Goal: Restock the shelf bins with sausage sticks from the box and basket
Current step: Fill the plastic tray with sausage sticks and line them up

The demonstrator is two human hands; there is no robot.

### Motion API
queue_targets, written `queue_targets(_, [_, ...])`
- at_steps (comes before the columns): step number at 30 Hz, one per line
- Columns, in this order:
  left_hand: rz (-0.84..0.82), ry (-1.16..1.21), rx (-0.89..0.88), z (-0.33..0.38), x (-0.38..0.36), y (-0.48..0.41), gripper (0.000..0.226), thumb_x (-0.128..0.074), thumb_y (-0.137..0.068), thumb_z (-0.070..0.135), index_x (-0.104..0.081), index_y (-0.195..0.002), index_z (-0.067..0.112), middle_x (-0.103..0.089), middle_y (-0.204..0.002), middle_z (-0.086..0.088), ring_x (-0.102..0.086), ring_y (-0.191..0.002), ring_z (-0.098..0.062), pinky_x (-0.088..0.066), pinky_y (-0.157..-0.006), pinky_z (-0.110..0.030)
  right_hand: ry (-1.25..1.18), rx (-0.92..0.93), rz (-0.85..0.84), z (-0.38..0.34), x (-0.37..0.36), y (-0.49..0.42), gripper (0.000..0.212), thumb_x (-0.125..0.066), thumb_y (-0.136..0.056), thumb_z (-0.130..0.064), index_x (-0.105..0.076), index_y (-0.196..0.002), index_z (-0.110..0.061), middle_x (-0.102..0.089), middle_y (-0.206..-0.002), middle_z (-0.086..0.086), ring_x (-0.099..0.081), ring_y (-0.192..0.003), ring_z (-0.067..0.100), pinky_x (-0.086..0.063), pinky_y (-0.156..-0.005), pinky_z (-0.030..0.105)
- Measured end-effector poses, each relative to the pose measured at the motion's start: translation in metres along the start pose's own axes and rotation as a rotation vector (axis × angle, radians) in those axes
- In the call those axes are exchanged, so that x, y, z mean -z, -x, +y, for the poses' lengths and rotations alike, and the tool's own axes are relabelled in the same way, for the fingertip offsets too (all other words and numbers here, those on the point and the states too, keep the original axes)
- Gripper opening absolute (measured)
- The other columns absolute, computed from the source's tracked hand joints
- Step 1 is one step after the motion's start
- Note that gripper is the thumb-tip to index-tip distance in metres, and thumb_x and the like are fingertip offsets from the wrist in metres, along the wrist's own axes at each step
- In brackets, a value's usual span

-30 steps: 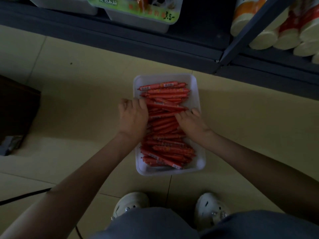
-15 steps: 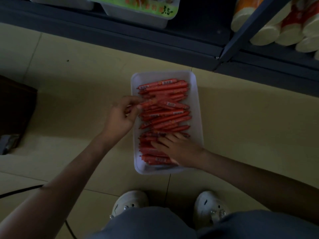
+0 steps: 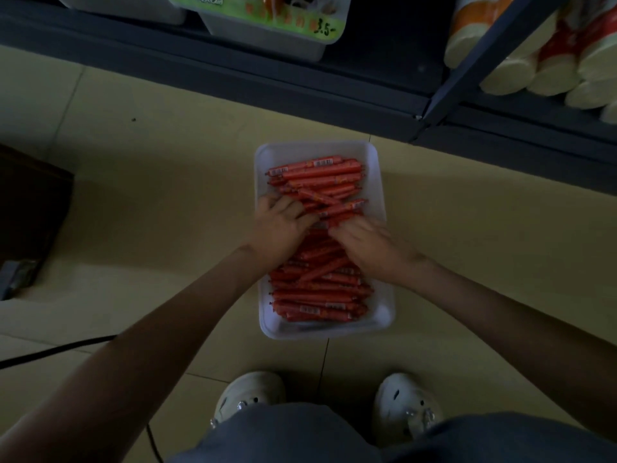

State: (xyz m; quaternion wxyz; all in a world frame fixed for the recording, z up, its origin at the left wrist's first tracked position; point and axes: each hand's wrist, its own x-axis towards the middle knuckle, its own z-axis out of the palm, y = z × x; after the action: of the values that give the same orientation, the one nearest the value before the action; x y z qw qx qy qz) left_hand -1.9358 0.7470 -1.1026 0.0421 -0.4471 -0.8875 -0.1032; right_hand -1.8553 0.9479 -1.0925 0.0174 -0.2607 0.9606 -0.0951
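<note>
**White tray of sausage sticks on the floor, both hands in the pile**

White tray (image 3: 379,195): lies lengthwise on the tiled floor (image 3: 167,195), its far rim near the dark base of the shelf (image 3: 233,78) with a strip of floor between, and its near rim ahead of two pale shoes (image 3: 250,396). Sausage sticks (image 3: 317,295): red, heaped crosswise in the tray, with bare rim showing all round. Left hand (image 3: 280,228): over the tray's left edge, fingers bent onto the sticks; whether it grips any cannot be told. Right hand (image 3: 367,245): beside it mid-tray, fingers fairly straight and resting on the pile, gripping nothing. Shelf bin (image 3: 267,38): green-labelled, above the tray on the shelf. Bare floor lies on both sides of the tray. Dark box (image 3: 30,202): well apart at far left. Black cable (image 3: 50,352): crosses the floor at lower left.
</note>
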Motion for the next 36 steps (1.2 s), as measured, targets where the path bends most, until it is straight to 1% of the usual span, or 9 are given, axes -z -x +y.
queue_targets(3, [-0.049, 0.058, -0.009, 0.01, -0.009, -0.015, 0.031, -0.051, -0.085, 0.033, -0.07, -0.107, 0.021, -0.067, -0.101, -0.004, -0.064, -0.098, -0.025, -0.034, -0.094, -0.042, -0.016, -0.385, 0.058, 0.009, 0.012, -0.019, 0.048, -0.038, -0.087, -0.02, -0.048, -0.13, -0.002, -0.056, -0.123, 0.018, -0.052, -0.11, 0.034, -0.029, -0.096, 0.036])
queue_targets(7, [-0.409, -0.028, 0.111, 0.009, -0.014, -0.026, 0.073, -0.022, -0.09, 0.055, -0.024, -0.149, 0.012, -0.024, -0.155, -0.014, -0.021, -0.144, -0.027, -0.008, -0.115, -0.05, 0.123, -0.454, -0.443, 0.017, 0.012, -0.029, 0.061, -0.03, -0.099, -0.03, -0.009, -0.151, -0.007, -0.01, -0.158, 0.01, -0.005, -0.146, 0.023, 0.022, -0.109, 0.043])
queue_targets(10, [-0.503, -0.084, 0.119, 0.01, -0.022, -0.014, 0.08, -0.025, -0.092, 0.057, -0.008, -0.151, 0.006, -0.01, -0.158, -0.016, -0.012, -0.145, -0.03, -0.005, -0.116, -0.046, 0.106, -0.307, -0.391, 0.018, 0.011, -0.027, 0.062, -0.033, -0.085, -0.029, -0.037, -0.142, -0.006, -0.041, -0.144, 0.009, -0.024, -0.141, 0.022, 0.029, -0.107, 0.047])
queue_targets(16, [-0.504, -0.124, 0.121, 0.008, -0.007, 0.004, 0.08, -0.011, -0.086, 0.062, -0.055, -0.117, 0.002, -0.058, -0.113, -0.021, -0.057, -0.098, -0.035, -0.042, -0.088, -0.041, -0.009, -0.178, -0.305, 0.019, 0.011, -0.031, 0.045, -0.04, -0.086, -0.045, -0.069, -0.097, -0.012, -0.064, -0.096, 0.002, -0.055, -0.108, 0.023, 0.006, -0.111, 0.042])
queue_targets(19, [-0.444, -0.155, 0.134, 0.001, -0.004, -0.008, 0.077, -0.02, -0.089, 0.062, -0.054, -0.123, 0.003, -0.055, -0.122, -0.019, -0.052, -0.112, -0.034, -0.034, -0.1, -0.044, 0.032, -0.283, -0.142, 0.028, 0.009, -0.048, 0.048, -0.047, -0.09, -0.035, -0.053, -0.128, -0.005, -0.053, -0.13, 0.014, -0.041, -0.126, 0.027, -0.005, -0.114, 0.042])
queue_targets(23, [-0.314, -0.113, 0.221, -0.01, -0.006, -0.028, 0.074, -0.033, -0.086, 0.057, -0.053, -0.13, 0.001, -0.055, -0.129, -0.025, -0.053, -0.118, -0.039, -0.023, -0.105, -0.05, -0.027, -0.381, -0.31, 0.039, 0.006, -0.072, 0.072, -0.041, -0.098, -0.035, 0.002, -0.151, -0.012, 0.001, -0.159, 0.008, 0.003, -0.146, 0.022, 0.003, -0.118, 0.035])
queue_targets(27, [-0.482, -0.094, 0.268, -0.017, -0.004, -0.045, 0.091, -0.003, -0.081, 0.06, -0.024, -0.147, 0.002, -0.028, -0.152, -0.019, -0.026, -0.14, -0.032, -0.003, -0.113, -0.045, 0.032, -0.448, -0.393, 0.051, 0.003, -0.101, 0.067, -0.048, -0.091, -0.047, -0.026, -0.145, -0.016, -0.031, -0.146, 0.012, -0.028, -0.134, 0.029, -0.021, -0.108, 0.038])
queue_targets(32, [-0.494, 0.03, 0.198, -0.022, 0.006, -0.047, 0.093, -0.015, -0.06, 0.061, -0.048, -0.125, 0.003, -0.049, -0.123, -0.018, -0.044, -0.113, -0.034, -0.031, -0.098, -0.04, -0.053, -0.417, -0.471, 0.053, 0.014, -0.098, 0.063, -0.058, -0.083, -0.054, -0.042, -0.137, -0.026, -0.035, -0.134, 0.008, -0.028, -0.124, 0.026, -0.024, -0.101, 0.039])
queue_targets(36, [-0.409, -0.031, 0.004, -0.024, 0.001, -0.023, 0.058, -0.037, -0.074, 0.05, -0.067, -0.096, 0.006, -0.062, -0.094, -0.019, -0.06, -0.088, -0.035, -0.045, -0.088, -0.042, -0.221, -0.347, -0.561, 0.028, 0.013, -0.072, 0.073, -0.06, -0.08, -0.056, -0.035, -0.138, -0.021, -0.021, -0.15, 0.007, -0.017, -0.137, 0.027, -0.018, -0.113, 0.041])
